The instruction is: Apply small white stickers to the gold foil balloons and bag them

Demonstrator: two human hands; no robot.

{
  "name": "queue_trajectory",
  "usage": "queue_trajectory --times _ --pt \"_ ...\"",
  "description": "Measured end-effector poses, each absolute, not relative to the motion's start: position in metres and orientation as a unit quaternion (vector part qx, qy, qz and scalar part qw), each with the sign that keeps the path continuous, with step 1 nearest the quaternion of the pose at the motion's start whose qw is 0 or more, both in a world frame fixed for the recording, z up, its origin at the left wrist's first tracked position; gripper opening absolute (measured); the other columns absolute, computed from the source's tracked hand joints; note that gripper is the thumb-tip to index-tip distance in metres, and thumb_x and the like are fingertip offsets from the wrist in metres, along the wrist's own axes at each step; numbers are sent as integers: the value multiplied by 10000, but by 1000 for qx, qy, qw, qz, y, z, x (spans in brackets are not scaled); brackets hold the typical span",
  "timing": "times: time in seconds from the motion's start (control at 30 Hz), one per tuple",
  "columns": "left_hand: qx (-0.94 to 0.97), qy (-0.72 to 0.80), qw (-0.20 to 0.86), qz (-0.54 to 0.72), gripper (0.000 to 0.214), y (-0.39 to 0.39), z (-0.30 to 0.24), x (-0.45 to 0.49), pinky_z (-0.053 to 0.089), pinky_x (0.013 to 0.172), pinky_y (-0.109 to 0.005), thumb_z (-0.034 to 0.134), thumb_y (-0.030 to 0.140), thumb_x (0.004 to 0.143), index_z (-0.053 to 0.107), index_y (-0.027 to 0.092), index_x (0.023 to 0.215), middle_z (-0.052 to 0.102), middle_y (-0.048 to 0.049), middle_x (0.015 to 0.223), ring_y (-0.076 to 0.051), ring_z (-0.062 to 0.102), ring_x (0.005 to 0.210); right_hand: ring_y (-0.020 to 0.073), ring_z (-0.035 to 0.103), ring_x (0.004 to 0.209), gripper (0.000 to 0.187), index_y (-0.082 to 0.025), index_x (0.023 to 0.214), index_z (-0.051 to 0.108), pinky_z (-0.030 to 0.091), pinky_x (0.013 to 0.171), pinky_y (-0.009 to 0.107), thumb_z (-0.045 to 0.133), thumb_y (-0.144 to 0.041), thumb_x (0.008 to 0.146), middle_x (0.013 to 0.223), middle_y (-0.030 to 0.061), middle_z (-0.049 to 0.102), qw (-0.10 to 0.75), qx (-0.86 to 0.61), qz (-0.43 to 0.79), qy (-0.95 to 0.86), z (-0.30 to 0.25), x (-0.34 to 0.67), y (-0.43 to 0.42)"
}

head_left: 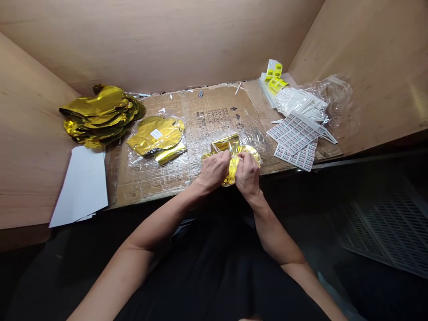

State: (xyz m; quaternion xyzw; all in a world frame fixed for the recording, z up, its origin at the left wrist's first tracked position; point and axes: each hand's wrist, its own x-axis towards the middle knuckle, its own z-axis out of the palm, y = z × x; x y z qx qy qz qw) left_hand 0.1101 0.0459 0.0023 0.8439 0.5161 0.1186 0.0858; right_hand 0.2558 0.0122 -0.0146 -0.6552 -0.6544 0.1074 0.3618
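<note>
Both hands meet over a crumpled gold foil balloon (234, 149) at the front edge of a cardboard-covered worktop (207, 116). My left hand (216, 169) is closed, pinching the foil's left side. My right hand (247, 174) is closed too, gripping the foil's right side close against the left. A folded strip of the foil sticks out above my fingers. Part of the balloon is hidden under my hands.
A pile of gold foil balloons (100, 113) lies at the back left. A bagged gold balloon (157, 138) sits left of centre. White paper sheets (82, 187) hang off the left edge. Label sheets (296, 138), white straws in plastic (301, 102) and yellow stickers (276, 78) lie at right.
</note>
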Motion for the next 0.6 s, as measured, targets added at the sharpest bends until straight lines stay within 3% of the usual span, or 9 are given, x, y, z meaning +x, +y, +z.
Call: queue_trajectory --times 0.13,0.23,0.33,0.43,0.53,0.6 --pt "818 548 98 143 186 54 -6 112 474 704 -323 478 235 1063 631 200 1162 773 -101 862 -268 746 750 313 664 980 242 -146 1147 618 438 922 399 486 -115 946 1035 168 729 190 -624 123 -748 9 264 24" --pt "782 584 116 181 186 54 -5 112 480 715 -343 474 260 1068 612 204 1179 767 -95 822 -283 750 741 309 665 962 299 -164 1181 605 420 894 391 579 -103 889 1046 158 736 125 -600 113 -782 24 266 33" --pt "760 577 163 252 193 57 -4 115 475 715 -351 479 267 1059 588 204 1205 736 -67 780 -277 723 714 301 667 911 212 -173 1143 628 412 853 383 566 -123 947 979 174 738 134 -646 90 -746 28 261 56" --pt "747 526 242 326 209 69 -7 122 452 671 -325 477 241 1033 569 211 1218 650 -3 686 -229 646 620 271 651 845 43 -190 936 656 405 781 347 624 -164 944 867 145 714 168 -699 121 -684 26 259 96" --pt "714 494 305 391 227 85 -11 125 403 607 -288 455 183 990 561 222 1187 528 54 611 -170 519 520 216 598 771 127 -192 758 629 387 720 310 705 -111 819 755 80 651 189 -720 164 -648 23 266 142" --pt "696 484 326 419 227 90 -15 125 364 570 -270 447 174 970 560 228 1158 479 71 596 -150 448 490 172 537 713 161 -189 704 603 373 689 292 690 -68 765 683 36 580 249 -737 184 -601 22 276 169"
